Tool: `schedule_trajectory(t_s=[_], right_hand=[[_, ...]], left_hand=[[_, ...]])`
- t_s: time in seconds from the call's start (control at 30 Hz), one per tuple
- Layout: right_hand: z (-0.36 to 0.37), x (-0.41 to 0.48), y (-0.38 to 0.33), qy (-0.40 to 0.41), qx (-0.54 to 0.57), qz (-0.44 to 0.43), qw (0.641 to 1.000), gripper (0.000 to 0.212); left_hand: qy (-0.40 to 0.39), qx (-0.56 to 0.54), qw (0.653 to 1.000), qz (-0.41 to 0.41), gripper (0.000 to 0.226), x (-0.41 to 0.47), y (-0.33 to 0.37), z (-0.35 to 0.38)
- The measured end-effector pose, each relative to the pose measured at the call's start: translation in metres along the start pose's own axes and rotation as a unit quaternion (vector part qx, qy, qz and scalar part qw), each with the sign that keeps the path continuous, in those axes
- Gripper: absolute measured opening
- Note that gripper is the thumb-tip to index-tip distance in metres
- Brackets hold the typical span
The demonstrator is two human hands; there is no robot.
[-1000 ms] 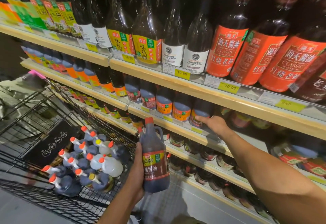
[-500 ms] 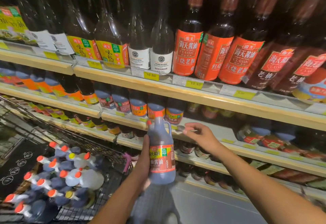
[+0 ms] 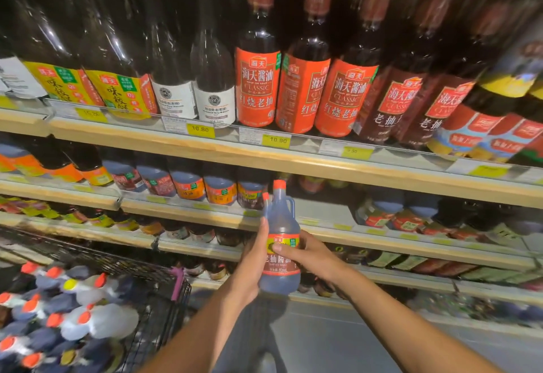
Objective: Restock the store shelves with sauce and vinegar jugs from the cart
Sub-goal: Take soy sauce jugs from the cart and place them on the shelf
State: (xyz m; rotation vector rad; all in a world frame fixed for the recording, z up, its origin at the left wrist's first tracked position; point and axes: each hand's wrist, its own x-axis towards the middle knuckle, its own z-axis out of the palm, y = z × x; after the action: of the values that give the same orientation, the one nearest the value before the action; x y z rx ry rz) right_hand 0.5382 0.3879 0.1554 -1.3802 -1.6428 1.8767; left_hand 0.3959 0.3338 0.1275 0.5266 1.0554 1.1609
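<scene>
A dark sauce jug (image 3: 280, 223) with an orange cap, a side handle and a red-and-yellow label is held upright in front of the shelves. My left hand (image 3: 253, 261) grips its left side and my right hand (image 3: 313, 258) grips its label from the right. A second orange cap shows just behind it on the left. Directly behind the jug, the second shelf (image 3: 320, 211) has a bare gap between rows of jugs. The wire cart (image 3: 164, 287) at lower left holds several jugs (image 3: 76, 314), dark and pale, with orange or yellow caps.
The top shelf (image 3: 264, 155) carries tall soy sauce bottles (image 3: 257, 85) with orange labels and yellow price tags. Lower shelves (image 3: 382, 250) hold small jars and packets. Grey floor (image 3: 338, 337) lies below my arms.
My right hand left the shelf gap and came down onto the jug's label. The jug rose and shifted right toward the shelf, and the view swung right away from the cart.
</scene>
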Motion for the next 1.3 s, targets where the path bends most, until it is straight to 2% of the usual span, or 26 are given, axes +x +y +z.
schedule_trajectory(t_s=[0.17, 0.27, 0.43, 0.5, 0.57, 0.7, 0.9, 1.03, 1.2, 1.3], right_hand=[[-0.021, 0.018, 0.003, 0.023, 0.021, 0.017, 0.999, 0.051], [-0.033, 0.034, 0.002, 0.052, 0.026, -0.001, 0.998, 0.050], [-0.056, 0.067, -0.008, 0.097, 0.017, -0.027, 0.995, 0.053], [-0.065, 0.079, -0.014, 0.112, 0.000, -0.025, 0.993, 0.044], [-0.070, 0.088, -0.020, 0.131, -0.025, 0.003, 0.991, 0.032], [-0.074, 0.101, -0.030, 0.164, -0.095, 0.077, 0.979, 0.050], [-0.070, 0.119, -0.025, 0.154, -0.127, 0.091, 0.976, 0.051], [-0.065, 0.128, -0.024, 0.148, -0.099, 0.107, 0.978, 0.048], [-0.059, 0.134, -0.019, 0.154, -0.143, 0.081, 0.974, 0.045], [-0.058, 0.138, -0.005, 0.153, -0.117, 0.009, 0.981, 0.031]], left_hand=[[0.038, 0.029, 0.999, -0.022, 0.060, 0.017, 0.007, 0.010], [0.083, 0.075, 0.993, -0.028, 0.060, 0.027, 0.014, 0.012], [0.101, 0.118, 0.987, -0.035, 0.056, 0.040, 0.030, 0.011], [0.104, 0.123, 0.986, -0.039, 0.056, 0.044, 0.037, 0.014], [0.106, 0.126, 0.986, -0.038, 0.056, 0.048, 0.043, 0.017], [0.112, 0.135, 0.984, -0.024, 0.051, 0.060, 0.053, 0.022], [0.147, 0.137, 0.978, -0.057, 0.046, 0.076, 0.058, 0.022], [0.153, 0.121, 0.978, -0.077, 0.056, 0.082, 0.059, 0.022], [0.151, 0.119, 0.978, -0.081, 0.065, 0.091, 0.055, 0.015], [0.148, 0.131, 0.977, -0.078, 0.067, 0.094, 0.050, 0.007]])
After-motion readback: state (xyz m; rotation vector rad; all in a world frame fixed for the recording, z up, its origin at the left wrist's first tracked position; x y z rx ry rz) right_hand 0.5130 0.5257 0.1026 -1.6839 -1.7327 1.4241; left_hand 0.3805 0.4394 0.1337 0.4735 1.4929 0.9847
